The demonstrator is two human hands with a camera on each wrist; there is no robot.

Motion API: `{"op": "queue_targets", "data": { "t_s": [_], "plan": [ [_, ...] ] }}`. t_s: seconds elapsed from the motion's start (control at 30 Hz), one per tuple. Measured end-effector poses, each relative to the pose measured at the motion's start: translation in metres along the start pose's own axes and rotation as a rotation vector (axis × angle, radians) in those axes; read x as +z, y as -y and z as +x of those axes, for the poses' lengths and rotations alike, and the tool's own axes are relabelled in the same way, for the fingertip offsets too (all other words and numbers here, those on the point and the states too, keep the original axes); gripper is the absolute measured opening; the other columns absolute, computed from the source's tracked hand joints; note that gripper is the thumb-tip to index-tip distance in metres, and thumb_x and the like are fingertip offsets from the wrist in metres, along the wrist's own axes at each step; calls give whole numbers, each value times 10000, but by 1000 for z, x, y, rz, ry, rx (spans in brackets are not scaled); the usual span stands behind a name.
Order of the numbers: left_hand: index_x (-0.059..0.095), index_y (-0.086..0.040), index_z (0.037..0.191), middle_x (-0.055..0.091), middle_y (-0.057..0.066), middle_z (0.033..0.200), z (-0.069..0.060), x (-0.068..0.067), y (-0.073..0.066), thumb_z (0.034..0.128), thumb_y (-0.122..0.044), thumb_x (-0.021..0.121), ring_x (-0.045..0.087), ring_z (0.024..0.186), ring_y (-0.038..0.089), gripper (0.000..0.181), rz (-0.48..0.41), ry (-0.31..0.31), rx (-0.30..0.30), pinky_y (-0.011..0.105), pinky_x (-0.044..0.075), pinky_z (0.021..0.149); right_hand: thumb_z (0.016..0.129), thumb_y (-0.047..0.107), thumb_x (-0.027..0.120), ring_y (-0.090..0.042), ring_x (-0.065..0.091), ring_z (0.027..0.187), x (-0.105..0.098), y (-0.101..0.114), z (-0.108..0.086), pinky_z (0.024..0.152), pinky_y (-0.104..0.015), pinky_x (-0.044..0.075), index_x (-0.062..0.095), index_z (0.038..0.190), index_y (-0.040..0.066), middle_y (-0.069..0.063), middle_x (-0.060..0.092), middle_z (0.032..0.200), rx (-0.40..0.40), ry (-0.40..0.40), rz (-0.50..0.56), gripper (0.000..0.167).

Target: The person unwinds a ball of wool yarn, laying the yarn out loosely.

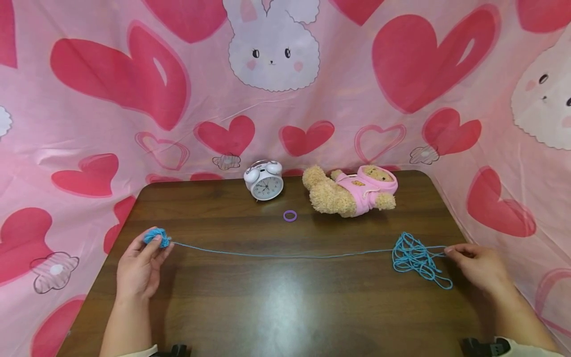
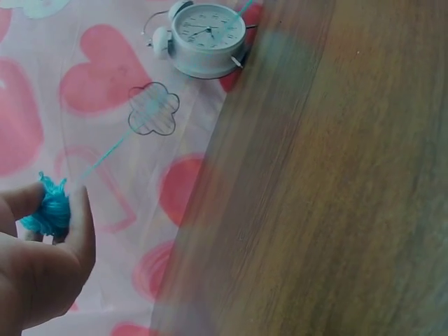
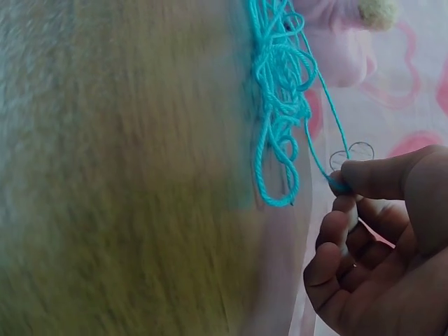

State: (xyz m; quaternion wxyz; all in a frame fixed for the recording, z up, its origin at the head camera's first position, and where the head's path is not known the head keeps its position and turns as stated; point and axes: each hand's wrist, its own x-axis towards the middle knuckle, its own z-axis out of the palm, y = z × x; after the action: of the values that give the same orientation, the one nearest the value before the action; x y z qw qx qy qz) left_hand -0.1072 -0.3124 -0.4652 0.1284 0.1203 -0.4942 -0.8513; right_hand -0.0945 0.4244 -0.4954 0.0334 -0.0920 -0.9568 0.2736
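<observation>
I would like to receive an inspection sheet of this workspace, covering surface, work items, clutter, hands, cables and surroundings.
Surface: brown wood-grain table, reflecting light.
Work items: blue yarn bundle, joined by a blue strand to a loose blue yarn tangle.
Clutter: white twin-bell alarm clock; purple ring; teddy bear in pink hoodie, lying down.
Hands: left hand holds the blue yarn bundle; right hand pinches yarn at the blue yarn tangle.
Cables: nothing seen.
Surroundings: pink backdrop with hearts and rabbits.

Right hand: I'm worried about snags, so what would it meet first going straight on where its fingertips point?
Likely the blue yarn tangle just ahead of the right hand, though with depth unclear it might pass above.
</observation>
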Motion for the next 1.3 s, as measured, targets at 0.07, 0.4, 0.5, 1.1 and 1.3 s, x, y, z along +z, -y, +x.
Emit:
{"op": "queue_targets", "data": {
  "t_s": [0.07, 0.4, 0.5, 1.1, 1.3],
  "plan": [
    [693, -52, 1252, 684, 60, 1054, 0, 1, 1, 988, 54, 637, 736, 860, 178, 290, 13, 18, -6, 311, 616, 792, 999, 315, 674, -340, 651, 862, 1, 1, 1, 657, -312, 433, 765, 1043, -30, -232, 745, 950, -16, 14, -9, 360],
    [588, -41, 1159, 747, 40, 1045, 2, 9, 6, 954, 112, 650, 728, 889, 129, 263, 49, 18, 16, 239, 592, 829, 999, 195, 669, -551, 612, 1064, 2, 6, 1, 711, -365, 441, 749, 1136, -27, -300, 722, 1076, -94, 56, -43, 273],
    [623, -32, 1148, 753, 46, 1044, 2, 11, 8, 954, 125, 638, 734, 909, 132, 250, 30, 34, 22, 250, 587, 860, 997, 169, 665, -536, 629, 1046, 0, 8, 0, 665, -299, 424, 749, 1149, -17, -284, 733, 1053, -104, 42, -46, 254],
    [759, -73, 1140, 743, 23, 1028, 2, 28, 18, 955, 106, 657, 715, 889, 124, 276, 134, 79, 5, 227, 584, 846, 981, 247, 711, -311, 668, 862, 14, 51, -3, 613, -286, 445, 774, 1126, 37, -223, 756, 1034, -122, -58, 6, 262],
    [762, -76, 1156, 760, 8, 1025, 2, 35, 21, 964, 62, 676, 716, 883, 110, 251, 196, 126, -17, 223, 580, 846, 991, 280, 710, -205, 625, 800, 25, 81, 0, 624, -313, 475, 768, 1147, 58, -113, 763, 959, -160, -10, 55, 277]
  ]
}}
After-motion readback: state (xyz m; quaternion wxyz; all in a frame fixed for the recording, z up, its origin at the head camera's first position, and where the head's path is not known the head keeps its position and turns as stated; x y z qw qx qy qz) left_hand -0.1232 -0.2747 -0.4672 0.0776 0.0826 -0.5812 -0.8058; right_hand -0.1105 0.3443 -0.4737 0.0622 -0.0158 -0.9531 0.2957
